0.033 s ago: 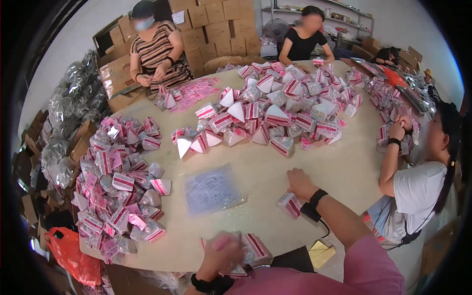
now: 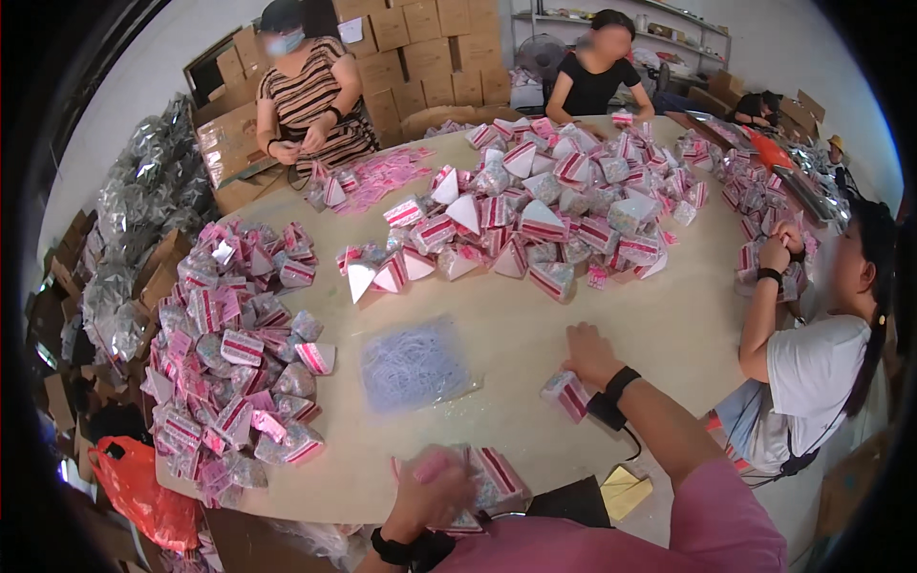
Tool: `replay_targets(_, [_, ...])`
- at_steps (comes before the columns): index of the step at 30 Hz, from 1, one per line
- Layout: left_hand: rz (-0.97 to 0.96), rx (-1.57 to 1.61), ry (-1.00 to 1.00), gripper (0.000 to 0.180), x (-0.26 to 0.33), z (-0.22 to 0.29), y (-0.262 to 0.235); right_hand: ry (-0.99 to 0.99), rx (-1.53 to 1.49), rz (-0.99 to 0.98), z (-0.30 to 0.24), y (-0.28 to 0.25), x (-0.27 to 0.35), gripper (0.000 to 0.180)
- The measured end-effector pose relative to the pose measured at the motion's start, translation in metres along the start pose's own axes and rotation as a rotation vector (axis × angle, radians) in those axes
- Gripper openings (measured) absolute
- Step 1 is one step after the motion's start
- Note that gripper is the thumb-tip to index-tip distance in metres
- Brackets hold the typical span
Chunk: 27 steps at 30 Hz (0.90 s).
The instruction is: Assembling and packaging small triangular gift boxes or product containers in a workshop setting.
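Heaped pink packets (image 2: 239, 349), clear bag of pale strands (image 2: 415, 368), my left hand (image 2: 427, 497) curled (blurred, grip I cannot tell) among nearer packets (image 2: 499, 477), a lone packet (image 2: 569, 394), my right hand (image 2: 591, 356) loosely bent just beyond it, what it holds hidden.

1. R hand (image 2: 590, 355): just R of ctr in frame, back up, fingers bent; grip unclear.
2. R forearm (image 2: 673, 435): diag. from lower R toward ctr, elbow bent.
3. L hand (image 2: 432, 492): bottom ctr of frame, motion-blurred, fingers curled approx.; exact grip unclear.
4. L wrist (image 2: 405, 527): near lower edge, angled up & R; only short bit of forearm vis.
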<state>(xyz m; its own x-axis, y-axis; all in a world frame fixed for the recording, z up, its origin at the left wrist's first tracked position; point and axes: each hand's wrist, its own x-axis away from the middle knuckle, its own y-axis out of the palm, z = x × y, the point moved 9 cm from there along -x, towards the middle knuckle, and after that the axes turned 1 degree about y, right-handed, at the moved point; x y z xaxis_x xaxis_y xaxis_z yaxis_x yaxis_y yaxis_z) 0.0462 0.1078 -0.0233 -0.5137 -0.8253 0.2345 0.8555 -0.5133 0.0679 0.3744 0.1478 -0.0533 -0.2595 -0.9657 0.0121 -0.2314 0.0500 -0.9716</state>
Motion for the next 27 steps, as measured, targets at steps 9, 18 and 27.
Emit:
replay_targets(9, [-0.033,-0.259,0.392,0.026,0.009,0.045,0.014,0.146,-0.088,0.068,0.053,0.016,0.017,0.036])
replay_targets(18, [0.061,-0.600,0.602,0.032,0.026,0.077,0.024,0.278,0.029,0.131,0.058,-0.009,0.043,0.049])
replay_targets(27, [0.119,-0.402,0.499,0.026,0.021,0.067,0.014,0.394,-0.189,0.135,0.091,0.003,0.050,0.048])
